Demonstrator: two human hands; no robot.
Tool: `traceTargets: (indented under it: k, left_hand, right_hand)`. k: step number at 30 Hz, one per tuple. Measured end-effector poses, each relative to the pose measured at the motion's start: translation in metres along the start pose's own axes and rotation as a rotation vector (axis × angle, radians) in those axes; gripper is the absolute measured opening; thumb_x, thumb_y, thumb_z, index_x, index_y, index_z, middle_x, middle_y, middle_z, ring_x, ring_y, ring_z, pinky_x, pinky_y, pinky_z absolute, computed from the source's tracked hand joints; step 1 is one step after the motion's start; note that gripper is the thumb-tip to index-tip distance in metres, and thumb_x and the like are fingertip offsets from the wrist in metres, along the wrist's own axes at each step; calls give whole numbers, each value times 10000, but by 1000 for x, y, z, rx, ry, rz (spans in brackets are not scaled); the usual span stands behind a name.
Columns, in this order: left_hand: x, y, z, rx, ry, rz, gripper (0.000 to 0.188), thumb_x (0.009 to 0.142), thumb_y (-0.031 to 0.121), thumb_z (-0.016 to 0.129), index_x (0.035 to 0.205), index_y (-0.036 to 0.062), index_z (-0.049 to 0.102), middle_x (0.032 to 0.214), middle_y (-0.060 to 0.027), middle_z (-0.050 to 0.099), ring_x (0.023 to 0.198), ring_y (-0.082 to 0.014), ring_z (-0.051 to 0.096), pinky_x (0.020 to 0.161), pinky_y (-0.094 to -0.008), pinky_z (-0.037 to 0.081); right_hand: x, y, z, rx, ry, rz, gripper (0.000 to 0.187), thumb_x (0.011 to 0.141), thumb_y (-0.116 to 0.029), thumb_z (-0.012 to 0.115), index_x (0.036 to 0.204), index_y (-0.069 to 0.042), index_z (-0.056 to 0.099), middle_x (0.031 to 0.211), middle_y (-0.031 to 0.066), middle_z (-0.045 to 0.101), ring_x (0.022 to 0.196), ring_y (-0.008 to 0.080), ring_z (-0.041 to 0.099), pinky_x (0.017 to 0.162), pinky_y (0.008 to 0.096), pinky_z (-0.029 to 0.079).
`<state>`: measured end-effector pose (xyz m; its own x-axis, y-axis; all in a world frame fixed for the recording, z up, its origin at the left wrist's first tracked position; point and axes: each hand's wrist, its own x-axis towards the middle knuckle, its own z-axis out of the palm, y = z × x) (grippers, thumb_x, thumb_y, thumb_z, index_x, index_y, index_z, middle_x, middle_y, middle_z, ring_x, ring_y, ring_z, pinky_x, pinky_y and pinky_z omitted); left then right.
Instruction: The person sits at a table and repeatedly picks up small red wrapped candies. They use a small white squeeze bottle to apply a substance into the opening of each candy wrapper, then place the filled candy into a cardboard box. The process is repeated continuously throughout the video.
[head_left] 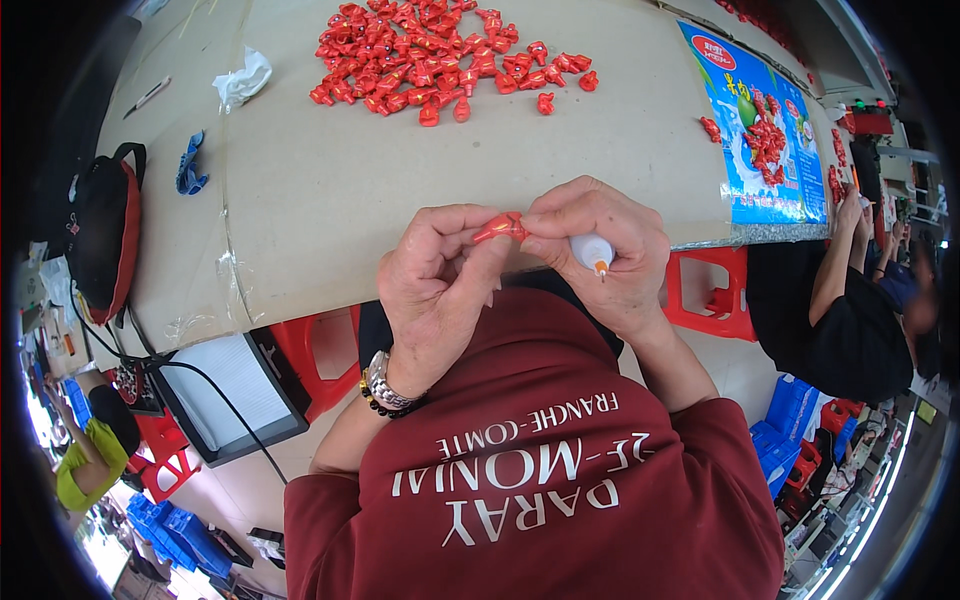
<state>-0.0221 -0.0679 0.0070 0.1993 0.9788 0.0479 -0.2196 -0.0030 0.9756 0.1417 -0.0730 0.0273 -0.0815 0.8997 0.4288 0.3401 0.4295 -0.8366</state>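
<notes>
My left hand (pixel 432 275) pinches a small glossy red piece with yellow marks (pixel 500 228) between thumb and fingertips, just off the table's near edge. The thumb and forefinger of my right hand (pixel 610 235) meet the other end of that piece. Tucked in the same right hand is a small white squeeze bottle (pixel 590 249) with an orange collar and a thin nozzle, tip pointing toward my body. Farther off on the table lies a big heap of similar red pieces (pixel 405 60). Fingers partly hide the held piece.
On the cardboard-covered table (pixel 300 190) are a crumpled tissue (pixel 243 78), a blue scrap (pixel 190 165), a knife-like tool (pixel 148 97) and a black-red bag (pixel 105 235). Right, red pieces lie on a blue printed sheet (pixel 735 120). Red stools (pixel 712 292) stand underneath; a co-worker (pixel 840 300) sits right.
</notes>
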Motion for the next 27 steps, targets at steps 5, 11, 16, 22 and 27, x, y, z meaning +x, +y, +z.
traceTargets:
  k: [5, 11, 16, 22, 27]
  left_hand:
    - [0, 1, -1, 58, -12, 72, 181, 847, -36, 606, 1023, -31, 563, 855, -73, 671, 586, -14, 545, 490, -151, 440]
    - [-1, -2, -3, 89, -26, 114, 187, 838, -43, 611, 1019, -37, 567, 871, -76, 672, 595, -16, 552, 497, -150, 446]
    - [0, 3, -2, 14, -24, 8, 187, 845, -35, 604, 1026, -43, 557, 879, -82, 672, 574, -13, 542, 485, -149, 442]
    - [0, 2, -2, -73, -37, -70, 179, 860, -13, 595, 1030, -42, 549, 881, -84, 671, 553, -12, 529, 467, -150, 430]
    - [1, 3, -1, -95, -29, -106, 172, 863, 2, 600, 1023, -33, 549, 874, -83, 671, 552, -12, 527, 460, -150, 423]
  right_hand:
    - [-2, 2, 1, 42, 7, -50, 168, 700, 13, 754, 830, -20, 653, 809, 114, 651, 697, 165, 629, 596, 256, 497]
    - [-1, 3, 0, -1, 5, -128, 163, 705, 4, 755, 825, -19, 648, 807, 118, 650, 687, 167, 632, 575, 255, 498]
    - [-2, 1, 1, 3, 22, -104, 163, 701, -5, 760, 821, -23, 651, 801, 119, 650, 684, 173, 632, 575, 255, 496]
    - [-2, 0, 0, -20, 23, -45, 162, 697, -9, 763, 814, -23, 653, 792, 110, 656, 682, 173, 633, 572, 252, 491]
    - [-2, -1, 0, -69, 20, -50, 165, 695, -9, 763, 819, -28, 655, 794, 106, 658, 682, 177, 635, 571, 253, 489]
